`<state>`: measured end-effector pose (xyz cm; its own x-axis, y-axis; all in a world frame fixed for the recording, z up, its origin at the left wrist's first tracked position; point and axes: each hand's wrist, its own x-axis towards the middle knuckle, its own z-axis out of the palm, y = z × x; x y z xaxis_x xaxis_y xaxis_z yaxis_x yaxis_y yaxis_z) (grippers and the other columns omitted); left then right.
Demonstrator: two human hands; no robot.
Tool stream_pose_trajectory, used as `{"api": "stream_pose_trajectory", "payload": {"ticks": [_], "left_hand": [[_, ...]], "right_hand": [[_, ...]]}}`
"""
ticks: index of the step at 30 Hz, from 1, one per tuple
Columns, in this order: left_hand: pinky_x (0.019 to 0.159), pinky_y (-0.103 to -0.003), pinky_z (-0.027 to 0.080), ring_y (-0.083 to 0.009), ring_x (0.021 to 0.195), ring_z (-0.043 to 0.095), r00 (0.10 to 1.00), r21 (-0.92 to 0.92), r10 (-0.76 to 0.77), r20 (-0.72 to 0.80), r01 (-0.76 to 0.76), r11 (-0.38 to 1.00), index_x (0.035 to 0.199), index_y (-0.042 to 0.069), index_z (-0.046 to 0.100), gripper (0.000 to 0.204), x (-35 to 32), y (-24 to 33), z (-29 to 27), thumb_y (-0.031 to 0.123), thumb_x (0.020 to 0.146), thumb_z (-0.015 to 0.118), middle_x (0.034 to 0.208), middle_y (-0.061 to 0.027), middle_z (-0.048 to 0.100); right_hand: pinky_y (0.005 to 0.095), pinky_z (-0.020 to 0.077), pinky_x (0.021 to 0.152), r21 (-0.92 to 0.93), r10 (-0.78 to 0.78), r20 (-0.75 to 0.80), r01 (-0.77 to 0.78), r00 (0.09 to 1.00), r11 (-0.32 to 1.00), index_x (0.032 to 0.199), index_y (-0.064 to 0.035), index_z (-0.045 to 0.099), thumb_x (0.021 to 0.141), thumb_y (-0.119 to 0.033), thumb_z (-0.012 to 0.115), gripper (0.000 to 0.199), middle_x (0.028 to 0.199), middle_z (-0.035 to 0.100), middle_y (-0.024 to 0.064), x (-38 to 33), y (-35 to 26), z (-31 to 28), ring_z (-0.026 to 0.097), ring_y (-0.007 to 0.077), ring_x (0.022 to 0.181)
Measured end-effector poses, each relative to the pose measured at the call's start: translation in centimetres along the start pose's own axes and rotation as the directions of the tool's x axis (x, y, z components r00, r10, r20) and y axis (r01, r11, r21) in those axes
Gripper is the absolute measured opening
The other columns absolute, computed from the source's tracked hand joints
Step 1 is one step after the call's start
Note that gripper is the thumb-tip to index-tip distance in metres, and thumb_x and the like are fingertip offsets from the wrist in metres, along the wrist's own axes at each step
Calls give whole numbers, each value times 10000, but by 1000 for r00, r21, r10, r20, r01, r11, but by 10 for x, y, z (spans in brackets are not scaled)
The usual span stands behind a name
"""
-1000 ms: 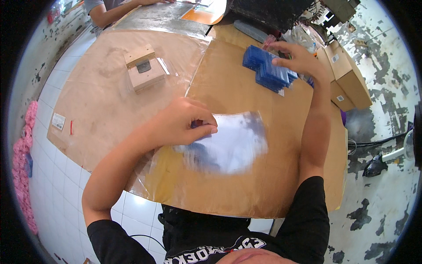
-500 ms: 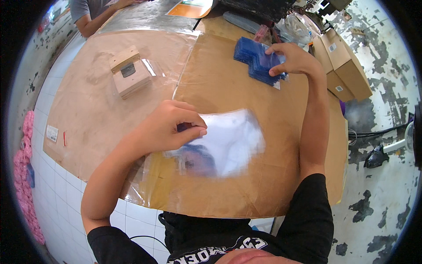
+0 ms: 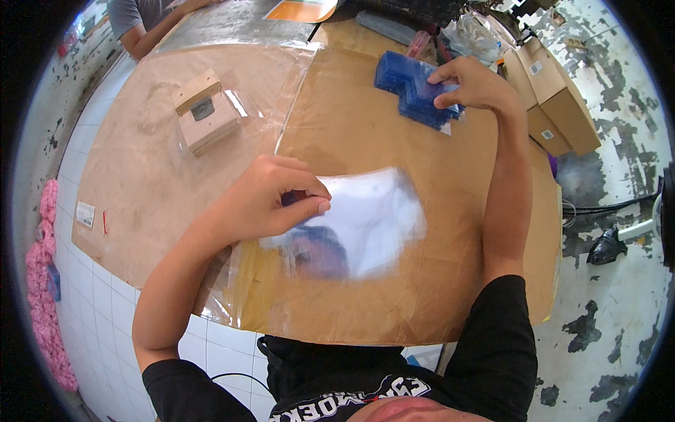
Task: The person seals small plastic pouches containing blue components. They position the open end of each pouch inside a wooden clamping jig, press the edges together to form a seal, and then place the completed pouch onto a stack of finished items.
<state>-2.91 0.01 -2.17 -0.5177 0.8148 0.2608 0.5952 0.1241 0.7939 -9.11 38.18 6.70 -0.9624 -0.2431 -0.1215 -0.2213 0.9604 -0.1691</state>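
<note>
The person wears a black short-sleeved T-shirt (image 3: 492, 352). White lettering crosses its chest. Both forearms and hands are bare.

A small wooden box (image 3: 205, 112) with a dark square inset on its top stands on the far left part of the surface (image 3: 351, 126), which is covered in brown paper under a clear plastic sheet. Stacked cardboard boxes (image 3: 555, 91) sit beside the surface at the far right. An orange sheet (image 3: 302, 10) lies at the far edge, near another person's forearm (image 3: 151, 28). A pink knitted cloth (image 3: 43, 281) hangs at the left over a white tiled floor (image 3: 91, 309).
</note>
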Motion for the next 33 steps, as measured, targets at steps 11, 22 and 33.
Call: {"api": "stream_pose_trajectory", "payload": {"ticks": [11,22,33], "left_hand": [[684,-332,516,-225,758,673,1000,6,-7,7,7,1000,863,22,750,83,0,2,-1,103,877,737,809,-105,710],[687,-336,516,-227,760,672,1000,10,-9,15,9,1000,862,24,751,81,0,2,-2,104,871,741,816,-106,709],[681,-338,521,-229,763,677,999,17,-11,31,11,1000,852,26,743,81,0,3,-3,103,875,729,816,-108,707]], "right_hand": [[364,524,923,-17,-5,16,6,1000,1000,1148,7,724,700,-130,853,486,1080,745,160,-2,-6,-1,700,268,1024],[359,538,911,23,35,-11,-35,999,999,1050,28,744,695,-106,852,395,1069,749,154,-2,-5,-1,705,253,1017],[353,536,656,-4,-116,-135,116,984,993,797,-23,755,720,-161,725,160,706,711,135,0,-3,5,681,215,651]]}}
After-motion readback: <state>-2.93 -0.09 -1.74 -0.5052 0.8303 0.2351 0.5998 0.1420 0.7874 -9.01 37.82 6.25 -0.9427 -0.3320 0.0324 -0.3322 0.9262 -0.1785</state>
